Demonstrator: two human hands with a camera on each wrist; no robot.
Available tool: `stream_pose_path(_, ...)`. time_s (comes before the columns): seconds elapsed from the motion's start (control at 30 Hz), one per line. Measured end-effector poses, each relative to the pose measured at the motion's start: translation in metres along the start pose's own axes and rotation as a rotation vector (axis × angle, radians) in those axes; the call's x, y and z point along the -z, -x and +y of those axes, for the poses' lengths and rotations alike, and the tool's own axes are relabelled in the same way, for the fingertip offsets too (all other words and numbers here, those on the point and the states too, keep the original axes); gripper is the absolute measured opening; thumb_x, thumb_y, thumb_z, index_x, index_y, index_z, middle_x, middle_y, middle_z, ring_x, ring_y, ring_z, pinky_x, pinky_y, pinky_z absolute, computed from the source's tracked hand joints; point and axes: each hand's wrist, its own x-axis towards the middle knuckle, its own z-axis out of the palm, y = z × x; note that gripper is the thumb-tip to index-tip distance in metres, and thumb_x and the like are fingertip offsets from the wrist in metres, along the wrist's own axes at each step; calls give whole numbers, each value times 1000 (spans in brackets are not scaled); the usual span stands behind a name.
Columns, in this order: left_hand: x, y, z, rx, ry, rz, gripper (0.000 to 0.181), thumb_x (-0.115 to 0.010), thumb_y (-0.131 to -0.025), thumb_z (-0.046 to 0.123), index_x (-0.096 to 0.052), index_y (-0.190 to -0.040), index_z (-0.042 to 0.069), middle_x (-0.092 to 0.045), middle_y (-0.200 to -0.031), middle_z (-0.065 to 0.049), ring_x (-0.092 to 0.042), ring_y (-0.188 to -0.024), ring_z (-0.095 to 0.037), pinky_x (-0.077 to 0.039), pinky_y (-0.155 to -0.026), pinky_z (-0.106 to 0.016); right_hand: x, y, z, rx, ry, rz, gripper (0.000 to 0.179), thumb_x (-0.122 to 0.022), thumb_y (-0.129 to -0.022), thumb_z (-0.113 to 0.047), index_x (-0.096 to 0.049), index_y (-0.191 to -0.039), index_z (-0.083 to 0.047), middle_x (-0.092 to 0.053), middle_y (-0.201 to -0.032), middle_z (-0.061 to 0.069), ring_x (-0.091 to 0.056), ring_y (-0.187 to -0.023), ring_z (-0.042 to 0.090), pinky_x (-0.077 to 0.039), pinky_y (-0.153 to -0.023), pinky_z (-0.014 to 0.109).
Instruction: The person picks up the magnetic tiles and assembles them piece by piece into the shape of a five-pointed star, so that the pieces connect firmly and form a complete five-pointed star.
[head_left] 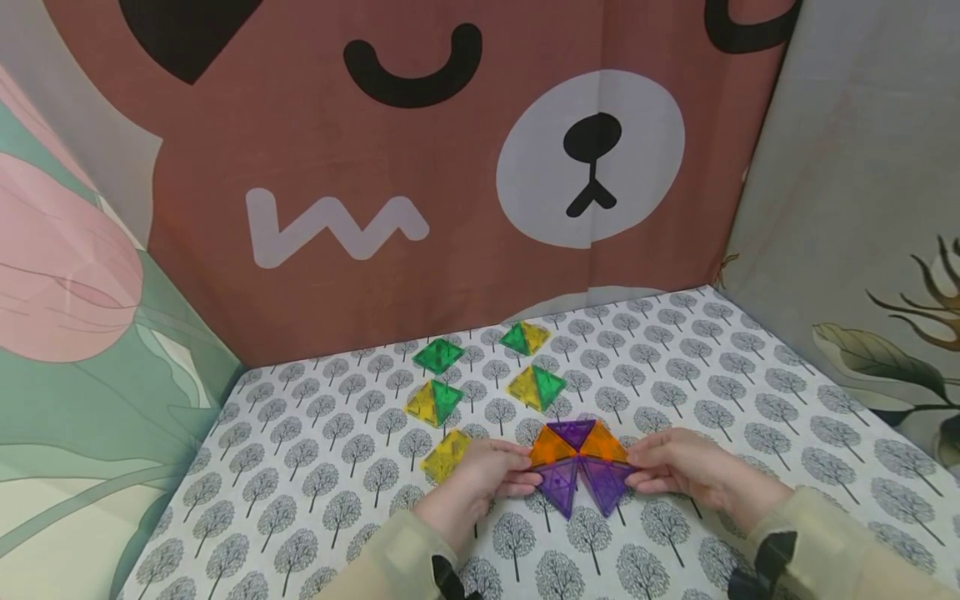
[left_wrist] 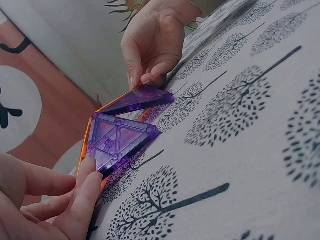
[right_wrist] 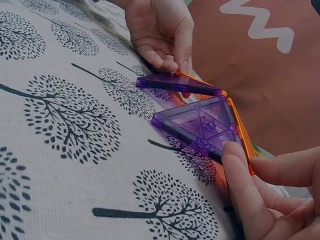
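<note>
Joined translucent triangular magnetic tiles [head_left: 606, 485] form a raised fan, with orange tiles [head_left: 551, 448] at both sides and a purple tile [head_left: 572, 431] at the back. Two purple tiles slope toward the front, a narrow gap between them. My left hand [head_left: 487, 473] pinches the fan's left corner between thumb and fingers. On the opposite corner, my right hand [head_left: 690, 468] pinches in the same way. In the left wrist view, fingertips [left_wrist: 89, 175] press against a purple tile [left_wrist: 120, 140]. The right wrist view shows a similar hold on the other purple tile [right_wrist: 200, 125].
Behind the hands lie a green tile pair [head_left: 438, 356] and several yellow-green pairs, including one at the left [head_left: 433, 403] and one nearer the middle [head_left: 536, 388]. A yellow piece [head_left: 445, 455] lies beside my left hand. A tree-print cloth [head_left: 300, 517] covers the table; printed curtains [head_left: 450, 292] enclose it.
</note>
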Motion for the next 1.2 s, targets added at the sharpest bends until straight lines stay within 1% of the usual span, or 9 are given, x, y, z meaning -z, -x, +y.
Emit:
stream_pose_path(0.2,0,0,-1,0,-1,-1,17,-63,-90,-8,-68,-106,-7,-70,-86,-21,-71,-65,-19,-59,-64,-30,-1,0,0,-2,-5,4,27,-63,-94,-3,-56,-113,14,-69,-88,18,-71,-76,23,-59,-74,33)
stream_pose_path(0.37,0,-1,-2,-3,-10,3,18,-63,-90,-7,-68,-107,-7,-70,-86,-20,-71,-65,-20,-59,-64,-30,-1,0,1,7,-7,-5,29,-62,-94,-2,-54,-116,16,-69,-89,19,-71,-77,23,-59,-74,33)
stream_pose_path(0.57,1,-2,-3,-1,-30,5,18,-64,-90,-5,-68,-108,-5,-70,-86,-19,-72,-68,-22,-59,-64,-30,-2,0,2,8,-7,4,31,-62,-94,-1,-53,-117,17,-68,-90,19,-71,-77,23,-59,-74,33)
stream_pose_path(0.83,1,-1,-3,0,-50,-6,18,-64,-91,-4,-69,-109,-4,-71,-84,-17,-72,-69,-22,-59,-63,-30,-1,0,1,6,-12,1,30,-65,-92,-3,-57,-114,15,-69,-91,21,-72,-78,24,-59,-75,34)
stream_pose_path(1.07,1,2,-1,0,-51,-19,18,-63,-92,-5,-68,-109,-6,-71,-84,-18,-72,-70,-22,-60,-64,-31,-2,0,1,4,-4,-3,30,-65,-92,-3,-56,-114,16,-68,-93,22,-72,-80,25,-59,-76,35)
stream_pose_path(1.2,3,3,-2,-2,-79,-29,19,-64,-92,-2,-68,-110,-5,-71,-84,-17,-72,-71,-24,-60,-62,-32,-3,0,1,2,-5,-7,31,-65,-92,-3,-57,-115,16,-68,-94,22,-72,-81,26,-59,-77,35)
